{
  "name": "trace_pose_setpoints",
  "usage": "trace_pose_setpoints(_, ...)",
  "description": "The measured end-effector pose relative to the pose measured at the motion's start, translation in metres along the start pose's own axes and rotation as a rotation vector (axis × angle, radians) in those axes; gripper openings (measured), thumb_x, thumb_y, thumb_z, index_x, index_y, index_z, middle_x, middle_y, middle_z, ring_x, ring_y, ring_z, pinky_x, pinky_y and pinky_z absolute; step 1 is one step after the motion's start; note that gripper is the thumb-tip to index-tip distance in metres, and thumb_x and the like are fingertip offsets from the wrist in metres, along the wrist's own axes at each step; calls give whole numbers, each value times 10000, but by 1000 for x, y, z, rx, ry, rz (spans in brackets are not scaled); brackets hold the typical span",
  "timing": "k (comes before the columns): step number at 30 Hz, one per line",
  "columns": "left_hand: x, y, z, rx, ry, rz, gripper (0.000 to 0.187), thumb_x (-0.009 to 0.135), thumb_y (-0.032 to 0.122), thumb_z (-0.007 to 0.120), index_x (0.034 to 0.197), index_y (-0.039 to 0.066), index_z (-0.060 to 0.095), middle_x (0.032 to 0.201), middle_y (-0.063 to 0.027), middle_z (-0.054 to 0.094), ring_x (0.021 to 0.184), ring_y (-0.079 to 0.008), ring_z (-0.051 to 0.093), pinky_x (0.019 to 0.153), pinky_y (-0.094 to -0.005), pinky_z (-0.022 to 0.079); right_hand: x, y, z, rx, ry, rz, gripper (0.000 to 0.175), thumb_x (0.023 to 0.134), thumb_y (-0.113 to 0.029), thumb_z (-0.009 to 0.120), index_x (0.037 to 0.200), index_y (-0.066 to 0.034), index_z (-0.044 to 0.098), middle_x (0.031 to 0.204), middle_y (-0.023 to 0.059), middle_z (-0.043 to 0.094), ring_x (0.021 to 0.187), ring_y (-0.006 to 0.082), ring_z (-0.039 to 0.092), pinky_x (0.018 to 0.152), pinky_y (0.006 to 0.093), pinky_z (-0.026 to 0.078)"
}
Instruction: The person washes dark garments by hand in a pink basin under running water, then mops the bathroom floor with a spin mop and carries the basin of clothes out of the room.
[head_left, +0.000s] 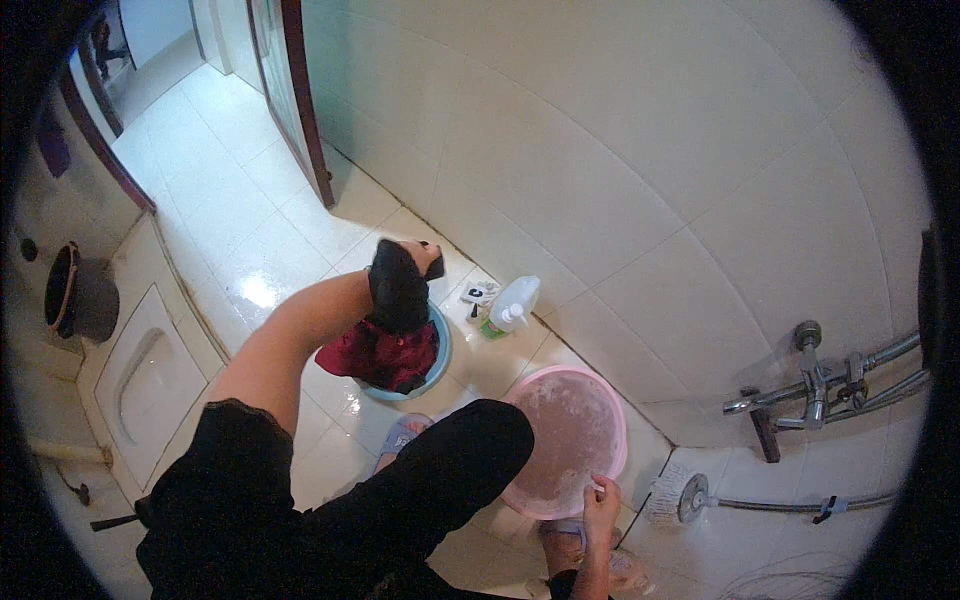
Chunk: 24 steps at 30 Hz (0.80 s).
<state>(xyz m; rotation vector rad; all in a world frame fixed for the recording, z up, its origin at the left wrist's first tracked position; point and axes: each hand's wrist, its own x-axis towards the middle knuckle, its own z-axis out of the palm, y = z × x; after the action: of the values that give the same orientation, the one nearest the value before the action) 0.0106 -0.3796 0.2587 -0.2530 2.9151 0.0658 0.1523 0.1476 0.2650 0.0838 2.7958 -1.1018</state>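
Note:
My left hand (424, 255) grips a bunched black cloth garment (401, 296), raised over a blue basin (442, 352). Dark red clothing (382, 352) fills that basin and hangs over its left side; black cloth covers part of it. At the near rim of a pink basin (620, 450) is my right hand (601, 510), its fingers loosely curled with nothing seen in them. Whether it touches the rim is unclear. Cloudy brownish water (566, 435) with patches of foam stands in the pink basin. My black-clad knee (487, 435) overlaps its left edge.
Against the wall stand a clear pump bottle (514, 307) and a small white packet (476, 292). A mop-like brush head (679, 495) lies right of the pink basin, below a metal wall tap (814, 390). Left are a squat toilet (146, 390) and a dark bucket (94, 300); a door (296, 105) stands open.

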Motion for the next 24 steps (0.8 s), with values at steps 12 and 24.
trace_pose_setpoints(12, -43, -13, 170, -4, 494, -3, 405, 742, 111, 464, 1117, 262, 477, 1072, -170, 407, 913, -305, 427, 759, -410, 349, -7, -7, -12, -151, -63, 43, 190, 736, -54, 559, 924, -33, 549, 916, 116, 487, 715, 204, 555, 633, 288, 458)
trace_pose_setpoints(24, 19, 43, 122, 128, 94, 329, 316, 749, 398, 491, 874, 129, 603, 811, -118, 588, 881, -283, 478, 829, -435, 316, 17, -8, -12, -247, -185, -44, 221, 737, -100, 571, 952, -52, 557, 852, 135, 524, 692, 233, 576, 633, 329, 459)
